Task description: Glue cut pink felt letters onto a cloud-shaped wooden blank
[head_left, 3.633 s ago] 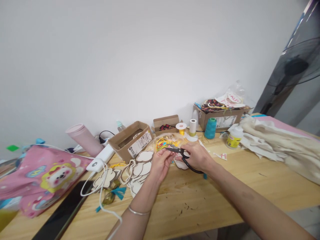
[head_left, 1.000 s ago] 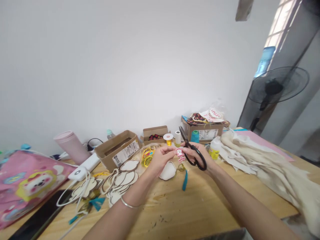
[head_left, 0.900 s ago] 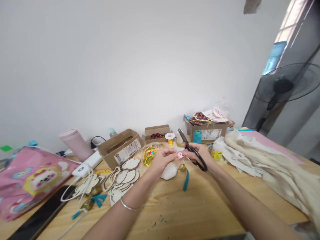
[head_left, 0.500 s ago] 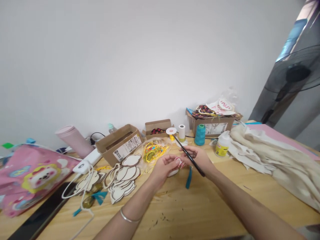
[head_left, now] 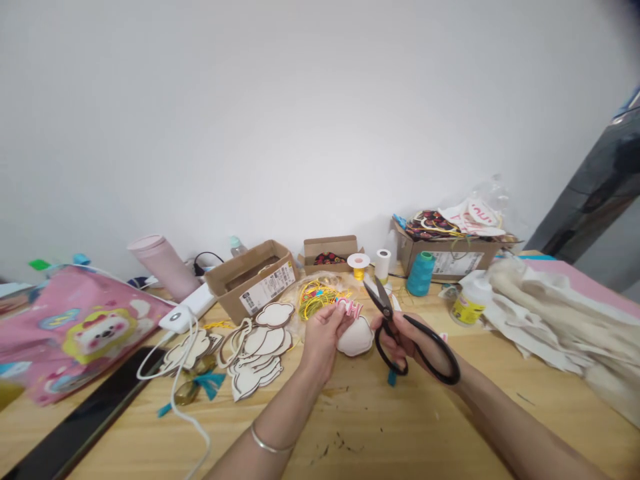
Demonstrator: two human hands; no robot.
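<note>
Between the thumb and fingers of my left hand (head_left: 324, 337) is a small pink and white cutout (head_left: 350, 307). My right hand (head_left: 406, 337) grips black-handled scissors (head_left: 384, 305), whose blades are parted and point up and left, a short way right of the cutout. Below the cutout a pale, cloud-shaped piece (head_left: 356, 337) lies close to my left fingers. Part of a teal tassel (head_left: 392, 378) shows beneath the scissors' handle.
Pale cloud-shaped pieces (head_left: 257, 370) and a white cable (head_left: 175, 393) lie left. Behind are tangled yellow cords (head_left: 317, 297), an open carton (head_left: 235, 300), a teal thread spool (head_left: 421, 275) and a filled carton (head_left: 443, 260). A glue bottle (head_left: 470, 303) and cream cloth (head_left: 560, 313) are right.
The scissors have swung round and their blades and handles now show parted. The pink and white cutout is raised and more visible, apart from the pale piece. The whole view has shifted slightly.
</note>
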